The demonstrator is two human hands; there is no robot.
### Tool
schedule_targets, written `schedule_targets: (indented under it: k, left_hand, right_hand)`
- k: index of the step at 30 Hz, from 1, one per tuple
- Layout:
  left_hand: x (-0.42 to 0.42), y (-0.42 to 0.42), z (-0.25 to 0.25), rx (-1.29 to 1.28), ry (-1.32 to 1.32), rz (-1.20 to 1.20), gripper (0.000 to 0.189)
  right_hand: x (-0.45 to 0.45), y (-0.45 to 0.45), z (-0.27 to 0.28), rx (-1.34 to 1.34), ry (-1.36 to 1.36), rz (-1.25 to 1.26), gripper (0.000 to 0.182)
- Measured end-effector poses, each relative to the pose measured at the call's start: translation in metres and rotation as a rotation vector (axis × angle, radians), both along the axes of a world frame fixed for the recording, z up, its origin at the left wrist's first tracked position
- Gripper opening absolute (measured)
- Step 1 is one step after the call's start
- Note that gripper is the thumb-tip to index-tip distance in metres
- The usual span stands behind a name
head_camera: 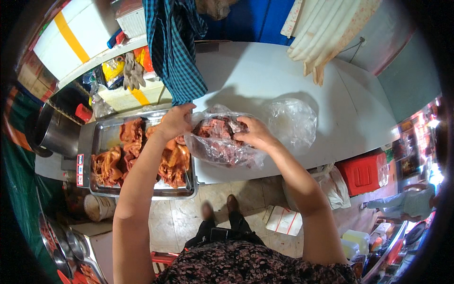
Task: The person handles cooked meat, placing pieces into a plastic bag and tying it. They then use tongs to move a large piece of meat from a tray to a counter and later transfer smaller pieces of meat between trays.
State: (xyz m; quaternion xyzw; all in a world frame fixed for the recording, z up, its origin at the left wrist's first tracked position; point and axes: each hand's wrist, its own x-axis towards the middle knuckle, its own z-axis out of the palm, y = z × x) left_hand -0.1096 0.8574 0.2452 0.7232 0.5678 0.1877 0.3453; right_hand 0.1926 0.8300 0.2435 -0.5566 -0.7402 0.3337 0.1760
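A clear plastic bag (227,152) holding dark red raw meat (216,128) lies on the pale tabletop before me. My right hand (253,133) grips the bag's right side at the meat, fingers curled over its edge. My left hand (177,120) is at the bag's left edge, above the near right part of a metal tray; its fingertips are partly hidden, and whether they hold the plastic is unclear. Reddish-brown pieces of meat (106,165) lie in the steel tray (142,193). To the right of the meat, a puffed, clear part of plastic (292,122) rests on the table.
A blue checked cloth (177,64) hangs down close behind my left hand. Pale cloths (330,32) hang at the back right. A steel pot (62,127) stands left of the tray. A red crate (361,174) is beyond the table's right edge. A person (404,204) is far right.
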Motion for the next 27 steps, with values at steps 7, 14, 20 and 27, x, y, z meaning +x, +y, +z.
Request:
schedule_targets:
  k: [7,14,20,27]
  left_hand:
    - [0.022,-0.001,0.001,0.368,0.257,0.383,0.071]
    - [0.043,-0.066,0.009,0.734,0.33,0.192,0.049]
    - [0.038,-0.071,-0.014,0.026,0.501,0.247,0.076]
    - [0.032,-0.083,-0.031,-0.027,0.272,0.33,0.08]
  right_hand:
    - [-0.021,0.009,0.033,-0.001,0.075,0.001,0.066]
    - [-0.078,-0.006,0.043,0.026,-0.162,0.117,0.046]
    - [-0.122,-0.018,0.023,0.432,-0.621,0.24,0.032]
    - [-0.156,0.017,0.017,0.103,-0.894,0.464,0.058]
